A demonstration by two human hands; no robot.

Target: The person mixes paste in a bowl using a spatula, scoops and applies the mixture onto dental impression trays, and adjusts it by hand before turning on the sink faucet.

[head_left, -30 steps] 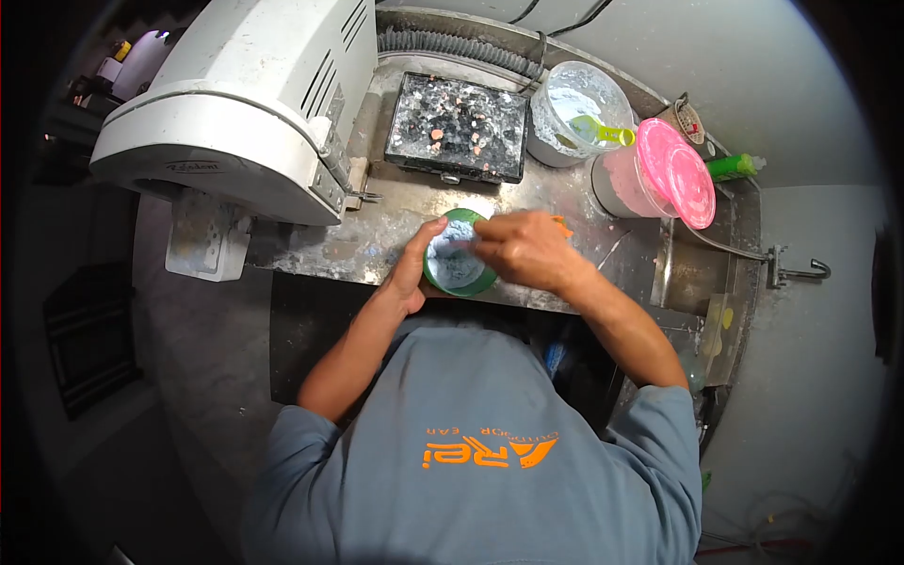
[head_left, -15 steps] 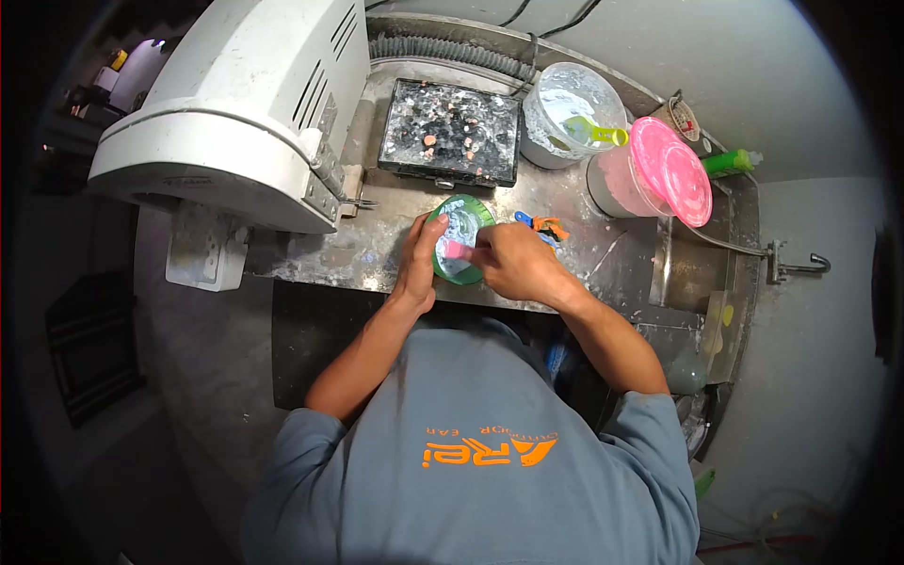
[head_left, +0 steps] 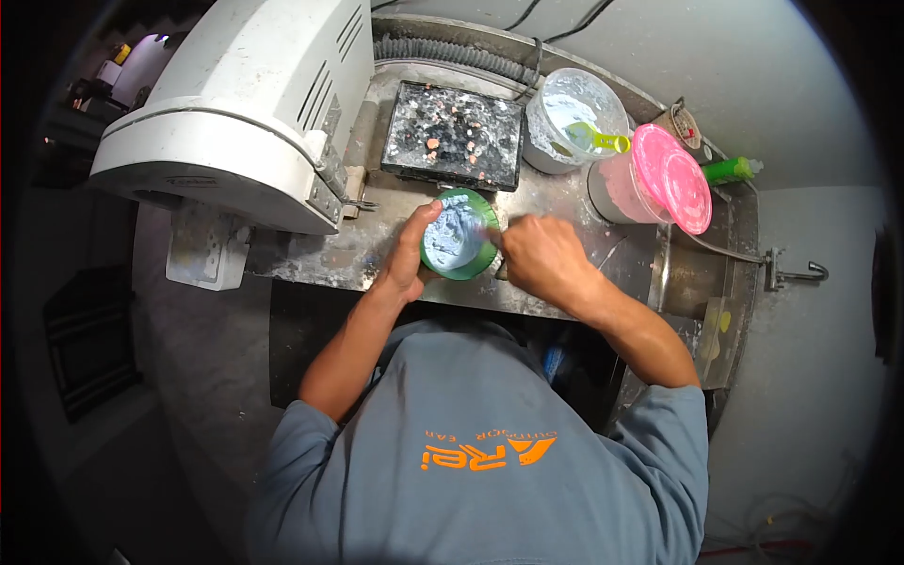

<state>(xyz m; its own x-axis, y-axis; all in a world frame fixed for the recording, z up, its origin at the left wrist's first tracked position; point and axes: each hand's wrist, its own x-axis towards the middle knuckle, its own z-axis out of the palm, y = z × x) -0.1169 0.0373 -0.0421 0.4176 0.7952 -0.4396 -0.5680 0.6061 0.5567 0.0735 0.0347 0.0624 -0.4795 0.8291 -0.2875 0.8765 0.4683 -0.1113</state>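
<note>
A green mixing bowl (head_left: 486, 256) with pale blue paste (head_left: 454, 232) inside stands tilted at the counter's front edge. My left hand (head_left: 407, 256) is wrapped around the bowl's left side, its thumb over the rim. At the opposite rim, my right hand (head_left: 546, 258) is closed in a fist on a mixing spatula (head_left: 491, 234). Motion smears the spatula's blade, and my fingers hide most of the handle. Blade and paste meet near the bowl's right wall.
Behind the bowl lies a black, crumb-strewn box (head_left: 452, 132). A white machine (head_left: 235, 104) fills the left. At the right are a tub of powder (head_left: 556, 146) with a green scoop (head_left: 599, 139), a pink-lidded tub (head_left: 670, 179), a green bottle (head_left: 730, 170) and a sink tap (head_left: 796, 273).
The bowl has tipped, showing more of its paste. My right hand has moved right with the spatula, from inside the bowl to its right rim. My left hand has shifted slightly left.
</note>
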